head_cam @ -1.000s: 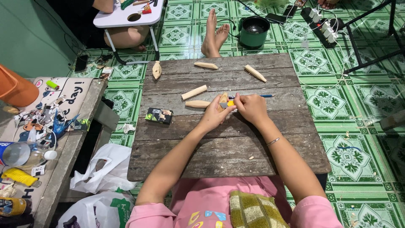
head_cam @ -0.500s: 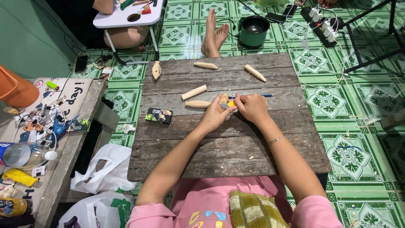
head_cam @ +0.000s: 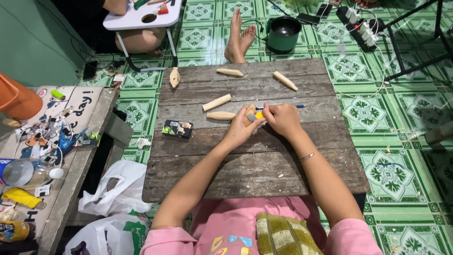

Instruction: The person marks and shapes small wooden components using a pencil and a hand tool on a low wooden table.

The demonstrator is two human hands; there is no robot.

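Your left hand (head_cam: 240, 130) has its grip closed around a small pale carved wooden piece (head_cam: 249, 113) above the weathered grey plank counter (head_cam: 245, 174). Your right hand (head_cam: 282, 119) pinches a small yellow-handled cutter (head_cam: 258, 115) against it, beside a pale tapered wooden peg (head_cam: 221, 115).

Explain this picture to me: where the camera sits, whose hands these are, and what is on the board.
There is no machine here. The camera is worn on a person's head and looks down, so the two arms reaching in from the bottom are that person's own. The left hand holds a small pale wooden piece on a weathered wooden board. The right hand presses a small yellow tool against it; what kind of tool is too small to tell. More carved wooden pieces lie farther up the board, with a small dark box to the left. The bare feet beyond the board belong to someone else.
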